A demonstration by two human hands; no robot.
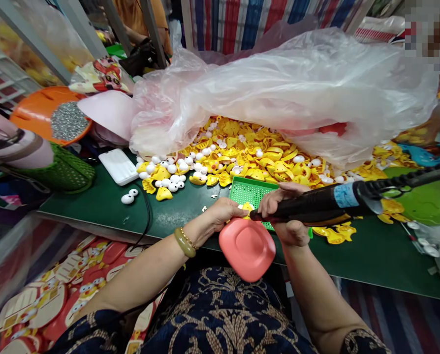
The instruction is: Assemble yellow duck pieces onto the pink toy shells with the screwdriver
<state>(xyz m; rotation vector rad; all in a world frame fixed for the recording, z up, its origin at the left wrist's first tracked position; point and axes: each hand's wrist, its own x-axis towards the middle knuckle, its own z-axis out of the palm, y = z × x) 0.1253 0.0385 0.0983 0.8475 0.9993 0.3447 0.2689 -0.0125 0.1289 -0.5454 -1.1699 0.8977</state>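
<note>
My left hand (223, 214), with a bangle at the wrist, pinches a small yellow plastic piece (247, 207). Just below its fingers hangs a coral rounded-square plastic part (247, 248); whether it is joined to the yellow piece I cannot tell. A black electric screwdriver (312, 204) is gripped in my right hand (284, 214), its tip pointing left against or very near the yellow piece. Behind both hands lies a green perforated tray (251, 191), partly covered by them. Yellow plastic pieces (336, 233) lie to the right of my right hand.
Yellow shells and white eye parts (242, 152) are heaped behind the tray, under a clear plastic bag (279, 88). At left are an orange bowl of screws (70, 120), a white box (118, 166) and a pink bottle (24, 147). A black cable (148, 216) crosses the green table (105, 209).
</note>
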